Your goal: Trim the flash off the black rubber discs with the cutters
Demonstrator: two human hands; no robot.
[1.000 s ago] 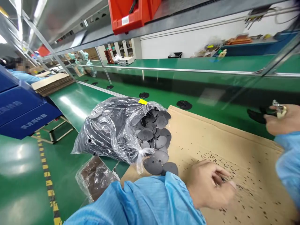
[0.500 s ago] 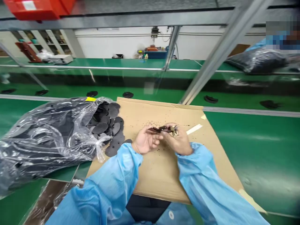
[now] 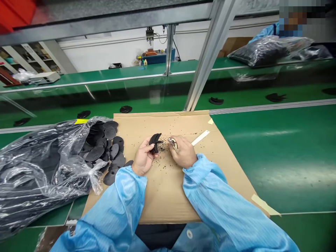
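Fanned black pieces (image 3: pixel 155 142) are gripped between the thumb and fingers of my left hand (image 3: pixel 143 156), above a cardboard sheet (image 3: pixel 168 196). To their right, my right hand (image 3: pixel 183 151) is closed around a small metal tool (image 3: pixel 172 142), its tip pointing left and apart from the pieces. Tiny black bits (image 3: pixel 164 148) lie scattered on the cardboard under and between both hands. A white strip (image 3: pixel 201 137) rests beyond my right hand. Left of my left hand, black oval discs (image 3: pixel 114 154) spill from a clear plastic bag (image 3: pixel 49 164).
A green conveyor (image 3: pixel 168 101) with small stacks of black pieces (image 3: pixel 216 101) runs behind the cardboard. A metal post (image 3: pixel 207 59) rises at its back edge. Another filled bag (image 3: pixel 259 50) sits at the back right, near a person in a blue sleeve (image 3: pixel 266 32).
My hands have moved apart; the black pieces stay in my left hand and the metal tool in my right. The view has shifted right and tilted.
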